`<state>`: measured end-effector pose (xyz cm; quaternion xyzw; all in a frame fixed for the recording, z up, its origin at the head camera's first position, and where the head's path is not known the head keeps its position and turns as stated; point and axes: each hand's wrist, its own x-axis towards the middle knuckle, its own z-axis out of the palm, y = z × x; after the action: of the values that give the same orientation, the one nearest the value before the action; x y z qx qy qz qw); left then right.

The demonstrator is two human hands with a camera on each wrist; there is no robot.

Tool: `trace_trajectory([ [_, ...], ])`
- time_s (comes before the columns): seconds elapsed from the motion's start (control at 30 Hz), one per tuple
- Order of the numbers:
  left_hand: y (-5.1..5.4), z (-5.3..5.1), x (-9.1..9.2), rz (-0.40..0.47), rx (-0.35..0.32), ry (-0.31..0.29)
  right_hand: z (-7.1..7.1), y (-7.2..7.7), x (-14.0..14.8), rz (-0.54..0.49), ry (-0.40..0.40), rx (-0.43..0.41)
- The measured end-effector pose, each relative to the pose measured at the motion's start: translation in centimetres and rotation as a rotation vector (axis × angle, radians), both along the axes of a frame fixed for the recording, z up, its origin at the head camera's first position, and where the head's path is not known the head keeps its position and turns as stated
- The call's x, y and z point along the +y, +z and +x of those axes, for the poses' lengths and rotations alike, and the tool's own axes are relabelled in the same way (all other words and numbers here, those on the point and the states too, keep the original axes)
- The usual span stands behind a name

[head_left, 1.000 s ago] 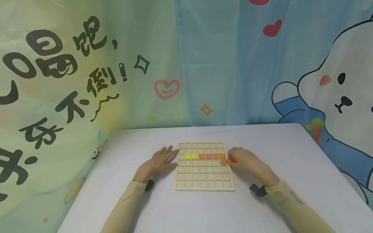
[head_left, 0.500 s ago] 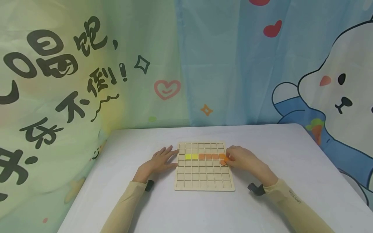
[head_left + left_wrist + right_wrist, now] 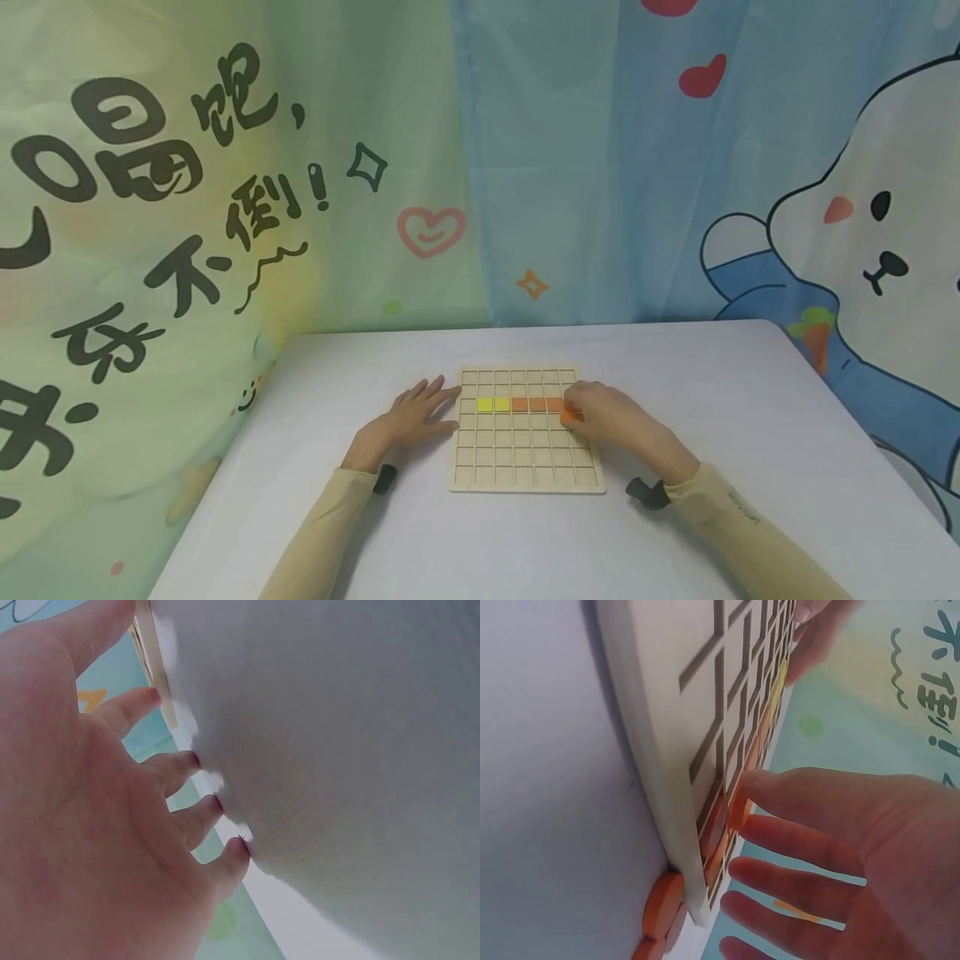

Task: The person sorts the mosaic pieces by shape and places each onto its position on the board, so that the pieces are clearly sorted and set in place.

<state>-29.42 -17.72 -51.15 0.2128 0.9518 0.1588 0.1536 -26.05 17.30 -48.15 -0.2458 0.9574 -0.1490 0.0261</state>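
A pale wooden board [image 3: 525, 479] with a square grid lies flat on the white table. Two yellow square tiles [image 3: 493, 405] and several orange square tiles [image 3: 536, 405] fill part of one row. My left hand [image 3: 408, 419] has its fingers spread, and its thumb and forefinger touch the board's left edge. Over the right end of that row, my right hand [image 3: 617, 420] pinches an orange disc [image 3: 739, 802] between thumb and forefinger. A second orange disc [image 3: 713, 827] lies on the grid below it, in the right wrist view. The hand covers the row's end in the head view.
More orange discs [image 3: 662, 904] lie on the table beside the board's edge in the right wrist view. A printed curtain [image 3: 555, 167] hangs behind the table [image 3: 525, 550]. Dark wrist mounts [image 3: 648, 493] stick out near both cuffs.
My right hand has moved left with the orange disc, from the board's right edge to over the grid, and now hides the row's end. My left hand has stayed put.
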Motion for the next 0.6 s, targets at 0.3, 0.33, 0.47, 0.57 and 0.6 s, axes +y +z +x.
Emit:
trace_trajectory([
  [0.3, -0.4, -0.2, -0.1, -0.005, -0.002, 0.004, 0.0, -0.4, -1.0, 0.001, 0.005, -0.024],
  [0.33, -0.5, -0.2, -0.1, -0.005, 0.000, 0.003, 0.0, -0.4, -1.1, 0.000, 0.006, -0.022],
  [0.47, -0.5, -0.2, -0.1, -0.010, 0.003, 0.000, 0.1, -0.5, -1.2, 0.013, 0.006, -0.017],
  [0.57, -0.3, -0.2, -0.1, -0.011, 0.005, -0.005, 0.0, -0.7, -1.2, 0.026, 0.004, -0.010],
  [0.6, -0.3, -0.1, -0.1, -0.008, 0.006, -0.007, 0.0, -0.7, -1.1, 0.028, 0.006, -0.006],
])
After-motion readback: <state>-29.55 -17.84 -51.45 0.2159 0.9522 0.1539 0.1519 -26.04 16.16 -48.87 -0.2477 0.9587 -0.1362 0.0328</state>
